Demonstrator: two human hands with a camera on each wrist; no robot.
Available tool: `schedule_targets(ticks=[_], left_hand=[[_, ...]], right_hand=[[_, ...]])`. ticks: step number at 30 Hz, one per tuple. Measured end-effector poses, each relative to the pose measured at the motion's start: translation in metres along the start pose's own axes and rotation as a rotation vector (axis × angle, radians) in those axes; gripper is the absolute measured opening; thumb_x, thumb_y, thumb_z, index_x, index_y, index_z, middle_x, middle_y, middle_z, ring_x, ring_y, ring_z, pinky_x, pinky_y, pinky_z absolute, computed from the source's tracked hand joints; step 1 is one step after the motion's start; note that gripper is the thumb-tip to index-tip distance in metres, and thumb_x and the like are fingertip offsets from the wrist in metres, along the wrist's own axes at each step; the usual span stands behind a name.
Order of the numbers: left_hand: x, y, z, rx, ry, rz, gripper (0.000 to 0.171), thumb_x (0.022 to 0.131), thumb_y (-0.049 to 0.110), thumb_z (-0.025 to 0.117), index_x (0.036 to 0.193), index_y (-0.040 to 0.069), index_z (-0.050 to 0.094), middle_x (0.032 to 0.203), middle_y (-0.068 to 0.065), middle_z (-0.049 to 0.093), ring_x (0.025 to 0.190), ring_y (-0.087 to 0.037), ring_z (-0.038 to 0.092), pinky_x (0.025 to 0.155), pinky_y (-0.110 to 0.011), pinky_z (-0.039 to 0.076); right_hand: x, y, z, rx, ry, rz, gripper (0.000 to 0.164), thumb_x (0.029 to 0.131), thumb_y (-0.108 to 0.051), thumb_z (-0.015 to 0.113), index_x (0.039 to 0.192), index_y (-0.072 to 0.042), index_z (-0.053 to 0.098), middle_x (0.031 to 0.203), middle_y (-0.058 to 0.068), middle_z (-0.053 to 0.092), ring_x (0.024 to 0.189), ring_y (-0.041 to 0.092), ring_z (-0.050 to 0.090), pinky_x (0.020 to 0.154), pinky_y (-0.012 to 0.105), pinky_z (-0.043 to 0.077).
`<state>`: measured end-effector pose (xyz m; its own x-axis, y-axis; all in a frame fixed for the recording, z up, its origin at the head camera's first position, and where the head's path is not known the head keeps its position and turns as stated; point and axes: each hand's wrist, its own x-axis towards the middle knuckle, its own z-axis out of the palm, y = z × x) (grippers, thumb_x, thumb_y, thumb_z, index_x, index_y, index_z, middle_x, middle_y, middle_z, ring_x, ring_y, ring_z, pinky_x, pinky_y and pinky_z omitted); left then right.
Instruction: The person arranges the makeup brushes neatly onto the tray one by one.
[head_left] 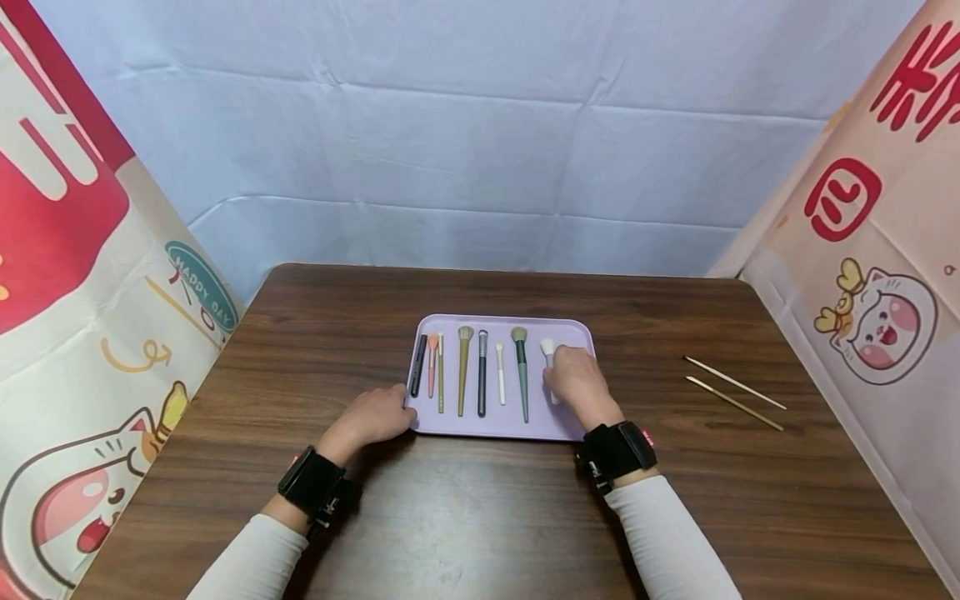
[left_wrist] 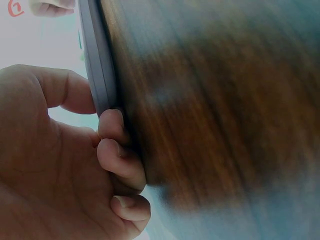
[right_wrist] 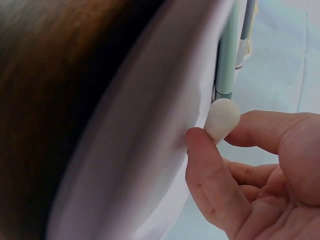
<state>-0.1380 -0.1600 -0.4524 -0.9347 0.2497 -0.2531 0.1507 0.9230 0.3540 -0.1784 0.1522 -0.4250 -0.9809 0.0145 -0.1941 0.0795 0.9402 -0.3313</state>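
Note:
A lilac tray [head_left: 551, 423] lies on the table, with several makeup brushes laid side by side across it. At its left near corner, my left hand [head_left: 378, 414] grips the rim; the left wrist view shows the thumb and curled fingers at the tray's edge [left_wrist: 95, 55]. Over the tray's right end, my right hand [head_left: 583, 382] pinches a makeup brush with white bristles [head_left: 547, 345]. Its rounded pale handle end [right_wrist: 223, 117] shows between thumb and fingers in the right wrist view. Left of it lies a green-handled makeup brush [head_left: 522, 379].
Two thin sticks [head_left: 735, 382] lie on the brown wooden table [head_left: 465, 517] to the right of the tray. A dark brush [head_left: 482, 375] lies mid-tray, and a black one [head_left: 418, 367] is at the tray's left end. Pale cloth [head_left: 465, 167] hangs behind the table.

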Motion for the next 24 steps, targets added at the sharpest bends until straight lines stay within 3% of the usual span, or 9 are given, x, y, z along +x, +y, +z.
schedule_targets(ticks=[16,24], left_hand=[[0.0007,-0.0001,-0.0010,-0.006,-0.009,-0.003,0.024,0.090,0.026,0.056,0.100,0.004,0.061,0.088,-0.011,0.064,0.075,-0.025,0.056,0.072,-0.043,0.048],[0.0004,0.0002,0.0000,-0.001,-0.008,0.001,0.024,0.090,0.025,0.056,0.100,0.004,0.061,0.089,-0.012,0.065,0.075,-0.024,0.056,0.073,-0.044,0.048]], right_hand=[[0.0014,-0.0011,0.0029,-0.030,0.003,0.019,0.023,0.092,-0.016,0.062,0.072,-0.004,0.061,0.072,0.012,0.063,0.073,0.027,0.062,0.065,0.038,0.050],[-0.0001,-0.0021,0.0021,-0.002,-0.032,0.048,0.021,0.094,-0.018,0.061,0.079,-0.004,0.061,0.074,0.012,0.062,0.070,0.026,0.060,0.057,0.034,0.045]])
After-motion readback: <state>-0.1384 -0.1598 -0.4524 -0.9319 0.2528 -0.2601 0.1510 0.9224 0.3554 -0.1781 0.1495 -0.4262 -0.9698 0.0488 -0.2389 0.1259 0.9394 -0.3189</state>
